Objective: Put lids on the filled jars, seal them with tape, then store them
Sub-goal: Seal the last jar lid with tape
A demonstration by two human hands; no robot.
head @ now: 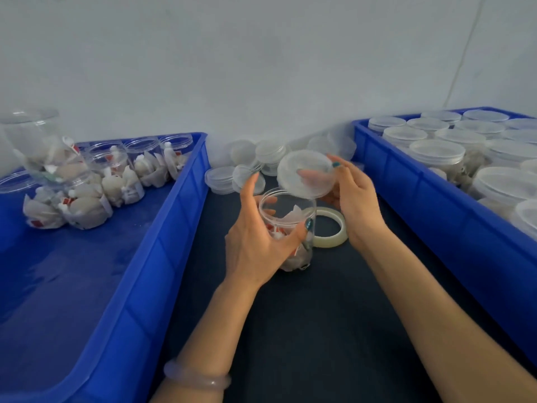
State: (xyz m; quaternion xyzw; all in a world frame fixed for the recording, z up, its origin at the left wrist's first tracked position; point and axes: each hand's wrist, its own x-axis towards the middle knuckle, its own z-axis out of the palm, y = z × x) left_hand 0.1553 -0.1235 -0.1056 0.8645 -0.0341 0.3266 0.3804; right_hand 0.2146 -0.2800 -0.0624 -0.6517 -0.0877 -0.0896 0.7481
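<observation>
clear plastic is seen throughout. one open jar (287, 205) is gripped by the left hand (255, 242), fingers and thumb curled round its wall, at the middle of the dark desk (305, 330), between the blue left crate (162, 257) and the blue right crate (436, 205). the jar is stood upright, long axis vertical, mouth upward, with white packets (296, 258) inside. one lid (302, 173) is pinched at its rim by the right hand (357, 199) and held tilted just above and to the right of the mouth, not yet seated. one roll of tape (334, 239) is laid flat just right of the jar. roughly eight open filled jars (128, 181) are gathered at the far end of the left crate. at least a dozen lidded jars (436, 149) are packed in the right crate. a heap of loose lids (247, 167), about seven, is piled at the desk's far edge. red marks are shown on the packets, but no writing can be read.
</observation>
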